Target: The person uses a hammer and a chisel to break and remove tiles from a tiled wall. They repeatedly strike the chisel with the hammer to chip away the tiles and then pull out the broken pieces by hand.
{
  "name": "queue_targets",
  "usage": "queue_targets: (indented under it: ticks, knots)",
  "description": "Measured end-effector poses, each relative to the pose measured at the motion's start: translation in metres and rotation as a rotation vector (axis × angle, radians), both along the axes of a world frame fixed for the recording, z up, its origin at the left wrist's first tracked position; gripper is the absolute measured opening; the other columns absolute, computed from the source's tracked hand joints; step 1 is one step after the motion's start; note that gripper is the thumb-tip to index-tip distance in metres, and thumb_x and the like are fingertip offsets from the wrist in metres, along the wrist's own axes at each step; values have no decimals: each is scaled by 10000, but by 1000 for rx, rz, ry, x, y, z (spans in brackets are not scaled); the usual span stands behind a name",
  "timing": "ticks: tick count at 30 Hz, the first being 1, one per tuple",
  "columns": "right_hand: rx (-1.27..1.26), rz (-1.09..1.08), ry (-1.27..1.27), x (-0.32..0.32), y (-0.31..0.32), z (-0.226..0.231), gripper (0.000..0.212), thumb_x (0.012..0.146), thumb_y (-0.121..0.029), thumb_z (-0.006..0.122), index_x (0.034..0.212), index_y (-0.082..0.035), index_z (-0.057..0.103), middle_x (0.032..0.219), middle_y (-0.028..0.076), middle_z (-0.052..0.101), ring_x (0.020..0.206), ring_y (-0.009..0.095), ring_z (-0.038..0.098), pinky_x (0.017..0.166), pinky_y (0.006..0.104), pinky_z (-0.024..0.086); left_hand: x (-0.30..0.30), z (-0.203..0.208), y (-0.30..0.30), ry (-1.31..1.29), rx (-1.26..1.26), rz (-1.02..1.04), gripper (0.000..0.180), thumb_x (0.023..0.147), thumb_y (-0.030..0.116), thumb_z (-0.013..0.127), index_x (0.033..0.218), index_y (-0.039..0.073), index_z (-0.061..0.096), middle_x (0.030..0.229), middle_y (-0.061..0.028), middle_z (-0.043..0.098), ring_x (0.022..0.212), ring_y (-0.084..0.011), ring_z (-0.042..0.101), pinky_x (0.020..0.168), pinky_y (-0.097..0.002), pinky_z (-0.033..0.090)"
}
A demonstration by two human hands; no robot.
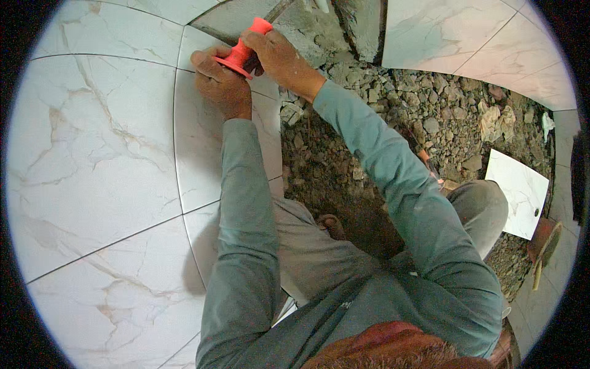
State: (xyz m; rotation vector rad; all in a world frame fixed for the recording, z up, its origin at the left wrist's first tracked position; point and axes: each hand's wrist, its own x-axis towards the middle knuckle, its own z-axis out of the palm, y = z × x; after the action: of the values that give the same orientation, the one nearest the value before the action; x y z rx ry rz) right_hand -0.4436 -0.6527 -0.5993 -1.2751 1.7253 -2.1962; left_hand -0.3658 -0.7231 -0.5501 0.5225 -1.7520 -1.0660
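Both my hands are at the top of the view, closed around a bright orange-red spool (244, 54) with a wide flat disc at its near end and a flared far end. My left hand (222, 89) grips the disc end, thumb and fingers at its rim. My right hand (275, 56) pinches the narrower part just behind the flared end. The spool is tilted, its far end pointing up and right. Below my hands lies a white marbled wall or floor tile (196, 144). Whether any cord runs from the spool cannot be made out.
Large marbled tiles (104, 154) cover the left side. Broken rubble (430, 111) fills the area at my right, beside a rough grey slab (310, 34). A loose white tile piece (517, 194) lies there, with a round brownish tool or container (544, 241) near it.
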Motion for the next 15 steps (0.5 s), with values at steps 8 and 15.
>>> queue_targets:
  ticks: [8, 15]
  knots:
    - [-43, -291, 267, 2, -33, -9, 253, 844, -128, 564, 1086, -55, 568, 840, 232, 604, 819, 432, 600, 724, 501, 500, -13, 4, -34, -17, 31, 1, 683, 1024, 541, 278, 741, 2, 587, 687, -72, 583, 632, -198, 565, 625, -322, 487]
    - [206, 270, -387, -4, 26, 32, 262, 920, -290, 578, 1005, -43, 600, 809, 189, 607, 754, 337, 630, 696, 470, 490, -3, 5, -28, -57, 69, -15, 660, 1027, 516, 285, 740, 6, 590, 663, -65, 576, 607, -204, 561, 584, -325, 468]
